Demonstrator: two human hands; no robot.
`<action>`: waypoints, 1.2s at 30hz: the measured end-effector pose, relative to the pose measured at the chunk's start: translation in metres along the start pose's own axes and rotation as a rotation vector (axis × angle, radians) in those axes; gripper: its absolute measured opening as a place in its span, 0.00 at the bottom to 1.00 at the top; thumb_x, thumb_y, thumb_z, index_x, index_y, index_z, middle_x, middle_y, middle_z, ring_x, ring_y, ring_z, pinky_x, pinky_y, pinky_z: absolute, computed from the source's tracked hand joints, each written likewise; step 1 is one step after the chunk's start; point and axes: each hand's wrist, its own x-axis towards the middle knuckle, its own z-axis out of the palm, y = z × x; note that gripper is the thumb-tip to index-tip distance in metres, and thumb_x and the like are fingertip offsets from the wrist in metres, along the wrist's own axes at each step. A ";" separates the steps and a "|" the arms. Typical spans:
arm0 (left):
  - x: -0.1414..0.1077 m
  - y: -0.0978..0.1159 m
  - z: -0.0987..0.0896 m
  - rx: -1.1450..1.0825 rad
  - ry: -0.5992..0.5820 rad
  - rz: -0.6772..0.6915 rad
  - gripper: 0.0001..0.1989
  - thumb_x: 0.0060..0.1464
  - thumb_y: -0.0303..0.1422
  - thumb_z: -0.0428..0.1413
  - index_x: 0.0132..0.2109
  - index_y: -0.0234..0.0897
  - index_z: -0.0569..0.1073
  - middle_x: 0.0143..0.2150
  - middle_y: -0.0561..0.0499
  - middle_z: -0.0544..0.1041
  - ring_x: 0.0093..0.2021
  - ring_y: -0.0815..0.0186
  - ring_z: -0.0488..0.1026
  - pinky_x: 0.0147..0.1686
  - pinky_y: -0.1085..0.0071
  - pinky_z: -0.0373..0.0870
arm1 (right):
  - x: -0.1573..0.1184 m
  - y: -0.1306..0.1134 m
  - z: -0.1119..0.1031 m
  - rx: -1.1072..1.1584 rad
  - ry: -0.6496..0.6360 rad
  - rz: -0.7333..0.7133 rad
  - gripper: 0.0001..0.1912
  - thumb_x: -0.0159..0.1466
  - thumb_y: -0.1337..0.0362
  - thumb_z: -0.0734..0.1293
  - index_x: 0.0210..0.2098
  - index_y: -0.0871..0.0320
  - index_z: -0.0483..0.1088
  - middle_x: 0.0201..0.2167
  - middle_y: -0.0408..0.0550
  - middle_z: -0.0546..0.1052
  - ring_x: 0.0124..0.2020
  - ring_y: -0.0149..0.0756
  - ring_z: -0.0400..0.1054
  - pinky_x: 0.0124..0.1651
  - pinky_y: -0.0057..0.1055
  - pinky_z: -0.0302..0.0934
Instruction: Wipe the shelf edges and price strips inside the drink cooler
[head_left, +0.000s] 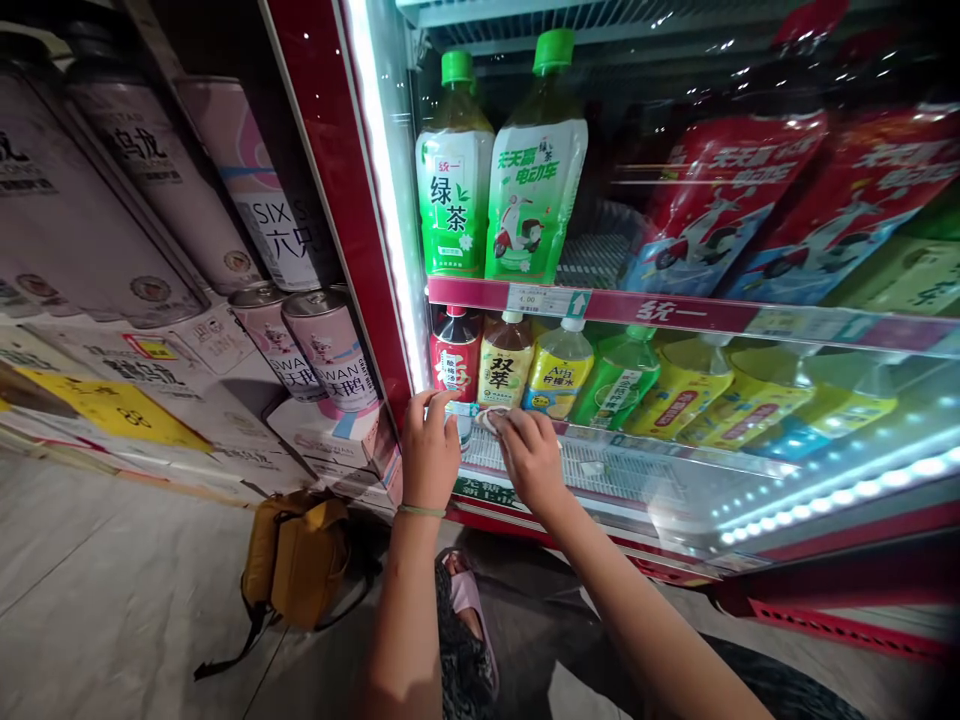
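Observation:
My right hand (534, 462) is closed on a small crumpled white cloth (491, 416), in front of the lower row of bottles in the lit drinks fridge. Behind the cloth stands a bottle with a cream label (506, 362); just right of it is a yellow-labelled lemon drink bottle (556, 380). To the left, my left hand (430, 450) has its fingers bent and a little apart at the fridge's left edge, below a red-labelled bottle (455, 355). I see nothing in it. Whether its fingertips touch the glass I cannot tell.
Green tea bottles (454, 200) and red-labelled bottles (720, 200) fill the upper shelf, above a maroon price strip (660, 312). Pink cans (330, 350) and boxes (330, 435) are stacked at left. A mustard backpack (300, 560) lies on the floor beside my sandalled foot (469, 600).

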 end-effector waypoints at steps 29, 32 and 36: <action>-0.007 -0.034 -0.022 0.034 0.004 -0.114 0.24 0.65 0.21 0.47 0.64 0.44 0.70 0.62 0.44 0.74 0.63 0.57 0.71 0.65 0.54 0.68 | 0.039 -0.039 0.051 0.042 0.014 0.017 0.18 0.71 0.71 0.64 0.60 0.56 0.72 0.50 0.56 0.77 0.49 0.44 0.67 0.53 0.40 0.65; -0.008 -0.037 -0.023 0.018 0.003 -0.150 0.25 0.65 0.22 0.47 0.64 0.44 0.70 0.63 0.44 0.74 0.64 0.57 0.71 0.65 0.54 0.68 | 0.034 -0.042 0.059 0.035 -0.047 -0.038 0.18 0.72 0.70 0.63 0.60 0.55 0.71 0.49 0.54 0.78 0.47 0.43 0.67 0.50 0.41 0.66; -0.009 -0.039 -0.026 -0.007 0.014 -0.174 0.26 0.65 0.21 0.46 0.65 0.44 0.69 0.64 0.44 0.73 0.65 0.58 0.70 0.67 0.54 0.67 | 0.040 -0.047 0.065 0.025 -0.073 -0.024 0.16 0.73 0.68 0.64 0.59 0.54 0.73 0.50 0.54 0.78 0.47 0.44 0.67 0.51 0.41 0.66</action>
